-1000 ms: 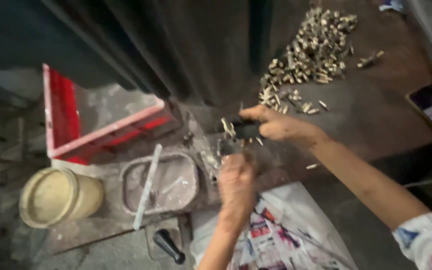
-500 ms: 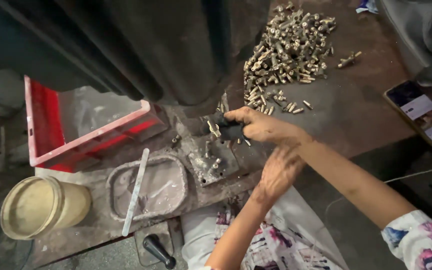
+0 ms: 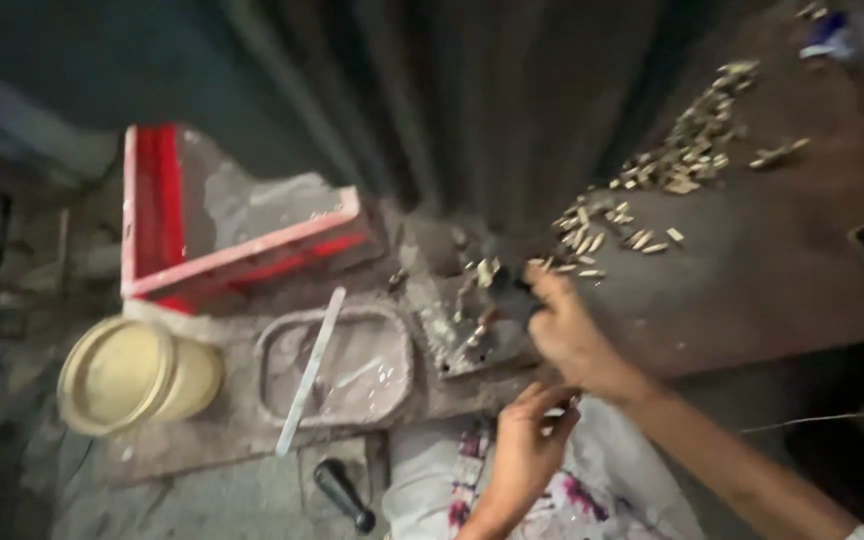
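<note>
Resting at frame centre, right hand (image 3: pixel 570 335) curled against small brass pieces (image 3: pixel 480 272) on grey metal block (image 3: pixel 467 335); grip unclear through blur. Left hand (image 3: pixel 530 445) below, fingers loosely curled, apparently empty.

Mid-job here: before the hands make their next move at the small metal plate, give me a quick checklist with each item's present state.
1. Right hand at the metal plate: ok, it rests at the plate's right edge.
2. What the right hand grips: cannot tell, the picture is blurred there.
3. Left hand out of the way: ok, it sits below the plate, over the printed cloth.
4. Small brass pieces within reach: ok, heaped on the bench up and right of the plate, with a trail leading to it.
5. Grey tray with the white stick: ok, left of the plate, untouched.
</note>
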